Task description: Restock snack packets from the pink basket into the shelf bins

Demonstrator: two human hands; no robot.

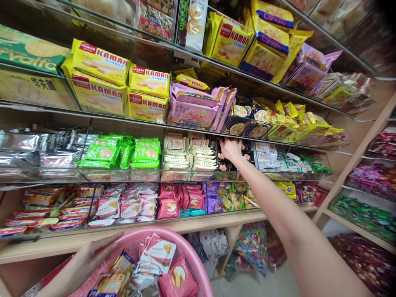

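Note:
My right hand reaches into a shelf compartment of black snack packets. Its fingers curl down onto the packets, and the fingertips are partly hidden among them. White-and-beige packets lie just left of it, silver-white packets just right. At the lower left, my left hand is closed along the rim of a pink plastic basket. Inside the basket lie red packets, white-and-red packets and gold-and-blue packets.
Clear shelf fronts edge the compartments. Yellow wafer packs and purple cookie packs fill the shelves above; green packets lie left. Bagged goods stand beneath the wooden ledge. Another shelf unit rises at the right.

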